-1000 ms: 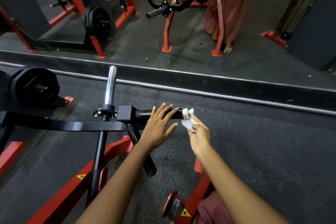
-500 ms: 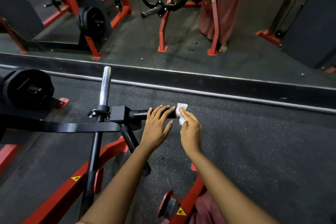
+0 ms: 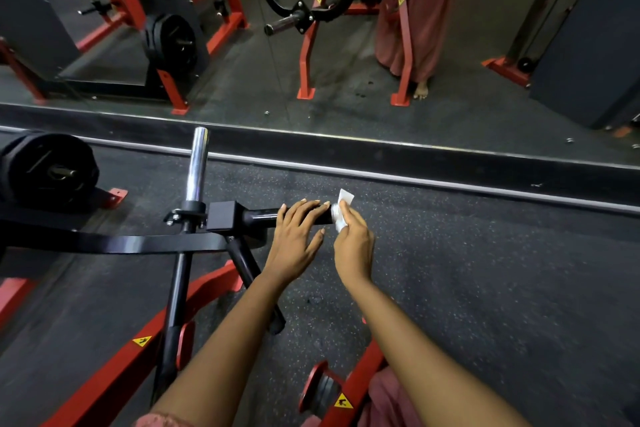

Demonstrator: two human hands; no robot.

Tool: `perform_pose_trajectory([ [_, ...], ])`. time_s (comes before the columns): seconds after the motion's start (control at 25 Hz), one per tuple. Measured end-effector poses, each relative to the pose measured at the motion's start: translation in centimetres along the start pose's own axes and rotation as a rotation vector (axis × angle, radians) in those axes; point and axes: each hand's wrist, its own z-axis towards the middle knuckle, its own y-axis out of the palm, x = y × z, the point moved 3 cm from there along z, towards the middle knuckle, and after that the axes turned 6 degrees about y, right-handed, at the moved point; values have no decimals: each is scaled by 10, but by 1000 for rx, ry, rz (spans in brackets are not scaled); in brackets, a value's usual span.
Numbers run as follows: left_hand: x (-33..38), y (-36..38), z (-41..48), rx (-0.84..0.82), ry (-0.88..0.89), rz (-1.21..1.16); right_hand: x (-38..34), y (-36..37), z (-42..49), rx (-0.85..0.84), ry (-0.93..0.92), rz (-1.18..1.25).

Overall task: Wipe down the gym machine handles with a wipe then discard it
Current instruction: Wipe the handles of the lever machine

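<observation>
Wiping the free end of a machine handle. The left hand (image 3: 298, 239) lies flat across the black handle (image 3: 259, 217), fingers nearly straight and draped over the grip, thumb spread toward the body; it steadies the bar and grips nothing. The right hand (image 3: 353, 246) pinches a small white wipe (image 3: 344, 199) between thumb and fingertips and presses it against the metal end cap (image 3: 334, 213), just beside the left fingertips, with one corner of the wipe standing up above the bar. One second earlier the wipe hung slightly below and outside the cap; half a second earlier it was folded over the tip; now it sits against the cap. The left hand has not shifted. The stroke therefore appears confined to the handle's tip, worked back and forth. The section under the left hand and the stretch toward the square block (image 3: 221, 217) look still to be covered, and discarding the wipe has not begun. No bin is in view.
</observation>
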Motion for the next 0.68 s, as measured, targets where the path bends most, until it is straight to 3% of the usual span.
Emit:
perform_pose_trajectory([
  [0.2, 0, -1, 1, -22, -2, -33, 5, 0, -3, 12, 150, 65],
  [0.44, 31, -9, -5, -90, -64, 39, 15, -39, -10, -50, 34, 77],
  [0.56, 81, 0, -14, -82, 63, 45, 29, -82, -10, -25, 24, 48],
  [0.68, 127, 22, -21, -206, 117, -5, 54, -133, -19, 35, 52, 57],
])
